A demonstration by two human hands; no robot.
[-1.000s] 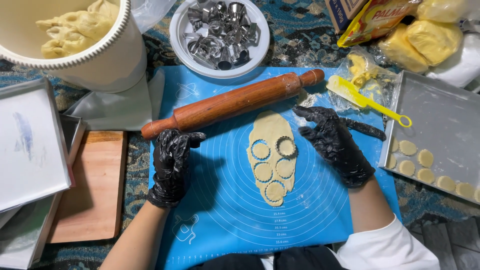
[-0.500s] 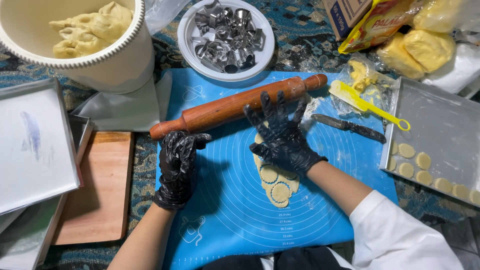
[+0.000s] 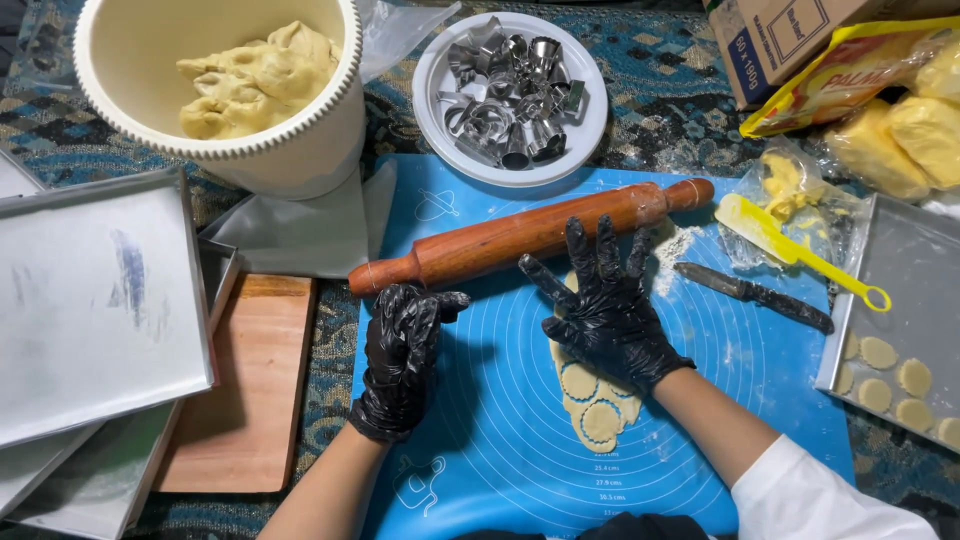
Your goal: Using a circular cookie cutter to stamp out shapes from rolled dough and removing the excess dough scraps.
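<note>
Black-gloved right hand [image 3: 608, 310] now over the upper half of the rolled dough sheet [image 3: 592, 400], moved inward from its place at the sheet's right edge a second ago; fingers spread wide, tips reaching toward the wooden rolling pin [image 3: 530, 236] and nearly touching its lower side. Palm down, open, gripping nothing; wrist angled from lower right, white sleeve [image 3: 830, 495] at the frame's bottom edge. Contact between palm and dough not clear from this view. Black-gloved left hand [image 3: 405, 350] almost unchanged: resting on the blue mat [image 3: 480, 440] just left of the sheet, fingers curled loosely inward, thumb toward the pin's left handle, holding nothing. Pin unmoved, lying diagonally across the mat's top, touching neither hand for certain. Round cut-outs visible in the uncovered lower part of the sheet; upper cut-outs hidden under the right hand. Judged from the shift: cutting paused, attention moving from the sheet's side toward the pin. Around the mat: white bucket [image 3: 225, 95] of dough at upper left, plate of metal cutters [image 3: 510, 95] above the pin, yellow scraper [image 3: 790, 250] and knife [image 3: 755, 296] at right, tray [image 3: 900, 290] with cut rounds at far right, wooden board [image 3: 245, 390] at left.
</note>
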